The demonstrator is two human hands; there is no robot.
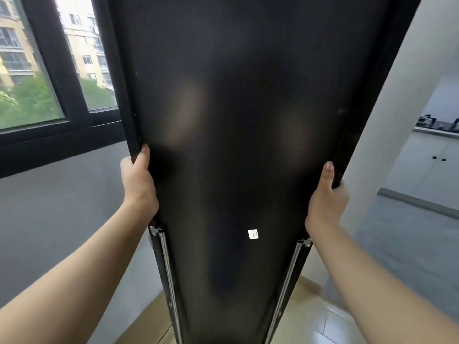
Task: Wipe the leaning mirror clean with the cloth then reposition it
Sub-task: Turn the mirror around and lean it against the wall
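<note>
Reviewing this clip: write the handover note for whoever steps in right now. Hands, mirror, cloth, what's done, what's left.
Left hand: grip closed on the mirror's left edge.
Right hand: grip closed on its right edge.
Mirror: upright, dark back panel facing the camera, between the window and a white wall; its foot is out of view.
Cloth: not in view.
Done: can't confirm wiping; the glass side is hidden.
Left: set the mirror down leaning and stable, then release.

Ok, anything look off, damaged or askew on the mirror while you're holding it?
No damage shows. The mirror has its dark backing toward the camera, not the glass, gripped at both side edges by the left hand and right hand. A small white sticker sits low on the backing. No cloth is in view.
</note>
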